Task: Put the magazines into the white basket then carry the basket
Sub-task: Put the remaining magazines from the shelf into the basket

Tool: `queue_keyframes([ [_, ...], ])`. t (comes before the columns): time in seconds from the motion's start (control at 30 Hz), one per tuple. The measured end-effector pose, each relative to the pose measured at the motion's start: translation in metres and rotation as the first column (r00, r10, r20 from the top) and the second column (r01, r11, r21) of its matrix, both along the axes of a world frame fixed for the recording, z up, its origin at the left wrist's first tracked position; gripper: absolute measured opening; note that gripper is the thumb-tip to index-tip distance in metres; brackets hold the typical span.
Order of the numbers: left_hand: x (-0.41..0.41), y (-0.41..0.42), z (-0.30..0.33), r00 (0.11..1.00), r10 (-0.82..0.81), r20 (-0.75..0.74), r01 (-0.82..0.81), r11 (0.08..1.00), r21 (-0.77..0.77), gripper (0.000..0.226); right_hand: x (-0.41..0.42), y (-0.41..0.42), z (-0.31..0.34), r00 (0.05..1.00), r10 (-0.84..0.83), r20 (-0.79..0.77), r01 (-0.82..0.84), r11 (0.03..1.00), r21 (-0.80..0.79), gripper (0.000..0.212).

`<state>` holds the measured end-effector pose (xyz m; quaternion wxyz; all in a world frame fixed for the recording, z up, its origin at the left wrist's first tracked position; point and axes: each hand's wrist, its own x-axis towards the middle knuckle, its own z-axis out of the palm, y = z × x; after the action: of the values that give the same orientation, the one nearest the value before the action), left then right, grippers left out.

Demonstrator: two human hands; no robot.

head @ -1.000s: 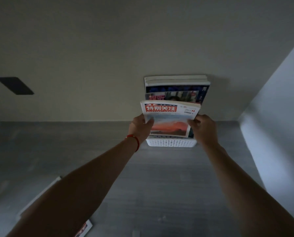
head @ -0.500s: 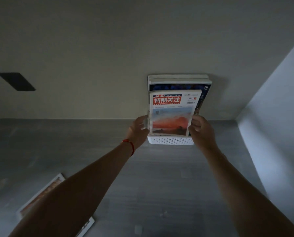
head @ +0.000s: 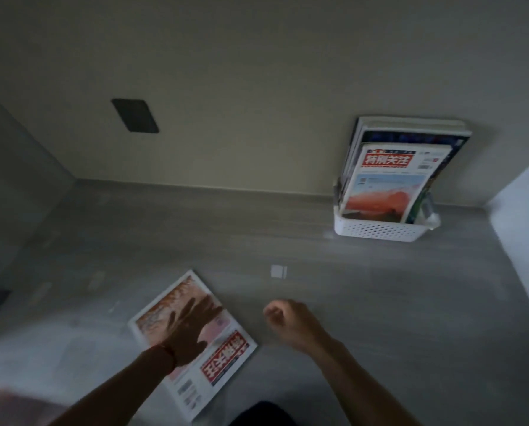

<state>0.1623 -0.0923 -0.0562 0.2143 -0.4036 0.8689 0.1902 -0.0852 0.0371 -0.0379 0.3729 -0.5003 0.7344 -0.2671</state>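
Note:
The white perforated basket (head: 380, 230) stands against the wall at the far right, with several magazines upright in it. The front one (head: 386, 182) has a red title banner and an orange landscape. Another magazine (head: 192, 342) with the same red banner lies flat on the grey floor near me. My left hand (head: 189, 330) is spread open over this magazine, fingers apart, close to or touching its cover. My right hand (head: 291, 324) hovers to the right of it, fingers loosely curled and holding nothing.
A small white square (head: 278, 272) lies on the floor between the flat magazine and the basket. A dark rectangular plate (head: 135, 115) is on the wall at the left. A white panel (head: 521, 216) rises at the right edge. A dark shape (head: 260, 415) sits at the bottom.
Both hands let go of the red-banner magazine, which now stands in the basket. They pulled back toward me, and my left hand came down over the magazine on the floor.

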Motion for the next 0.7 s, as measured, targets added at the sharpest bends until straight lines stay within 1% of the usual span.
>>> queue_keyframes([
  [0.03, 0.01, -0.002, -0.007, 1.0, -0.021, -0.009, 0.022, 1.0, 0.019, 0.082, 0.021, -0.001, -0.005, 0.999, 0.026, -0.035, -0.023, 0.998, 0.065, 0.022],
  [0.1, 0.018, -0.004, -0.014, 0.997, -0.024, -0.073, 0.024, 1.0, -0.002, 0.086, 0.055, -0.005, -0.013, 0.992, 0.051, -0.117, -0.033, 0.988, 0.149, 0.024],
  [0.23, 0.022, -0.014, -0.02, 0.994, -0.046, -0.097, 0.039, 0.997, -0.067, 0.089, 0.093, -0.012, -0.021, 0.977, -0.077, -0.199, 0.11, 0.981, 0.159, 0.023],
  [0.3, 0.02, -0.019, -0.019, 0.991, -0.07, -0.114, 0.064, 0.997, -0.053, 0.092, 0.099, -0.014, -0.022, 0.977, -0.156, -0.146, 0.183, 0.963, 0.197, 0.025],
  [0.33, 0.017, -0.021, -0.017, 0.987, -0.11, -0.115, 0.103, 0.993, -0.063, 0.092, 0.1, -0.015, -0.021, 0.975, -0.199, -0.099, 0.216, 0.952, 0.216, 0.023],
  [0.4, 0.007, -0.022, -0.013, 0.968, -0.239, -0.079, 0.227, 0.965, -0.134, 0.087, 0.103, -0.015, -0.019, 0.969, -0.243, -0.05, 0.248, 0.942, 0.226, 0.018],
  [0.47, -0.004, -0.025, -0.006, 0.931, -0.363, -0.032, 0.346, 0.909, -0.232, 0.073, 0.106, -0.013, -0.014, 0.972, -0.234, -0.015, 0.232, 0.952, 0.201, 0.012],
  [0.53, -0.014, -0.03, 0.004, 0.898, -0.439, -0.011, 0.417, 0.859, -0.298, 0.055, 0.104, -0.01, -0.006, 0.975, -0.221, -0.009, 0.221, 0.965, 0.14, 0.012],
  [0.57, -0.019, -0.034, 0.008, 0.889, -0.457, -0.037, 0.422, 0.846, -0.326, 0.047, 0.099, -0.009, 0.0, 0.971, -0.238, -0.028, 0.239, 0.966, 0.095, 0.013],
  [0.6, -0.023, -0.039, 0.012, 0.887, -0.45, -0.101, 0.391, 0.851, -0.351, 0.042, 0.093, -0.009, 0.006, 0.958, -0.284, -0.041, 0.286, 0.957, 0.041, 0.012],
  [0.63, -0.031, -0.043, 0.017, 0.887, -0.421, -0.191, 0.338, 0.872, -0.355, 0.039, 0.084, -0.008, 0.012, 0.931, -0.365, -0.024, 0.365, 0.931, -0.014, 0.012],
  [0.67, -0.04, -0.046, 0.024, 0.883, -0.373, -0.285, 0.279, 0.905, -0.32, 0.036, 0.073, -0.006, 0.019, 0.89, -0.454, 0.031, 0.455, 0.889, -0.051, 0.014],
  [0.7, -0.05, -0.048, 0.031, 0.869, -0.308, -0.387, 0.22, 0.942, -0.255, 0.034, 0.06, -0.004, 0.027, 0.843, -0.527, 0.103, 0.535, 0.842, -0.068, 0.02],
])
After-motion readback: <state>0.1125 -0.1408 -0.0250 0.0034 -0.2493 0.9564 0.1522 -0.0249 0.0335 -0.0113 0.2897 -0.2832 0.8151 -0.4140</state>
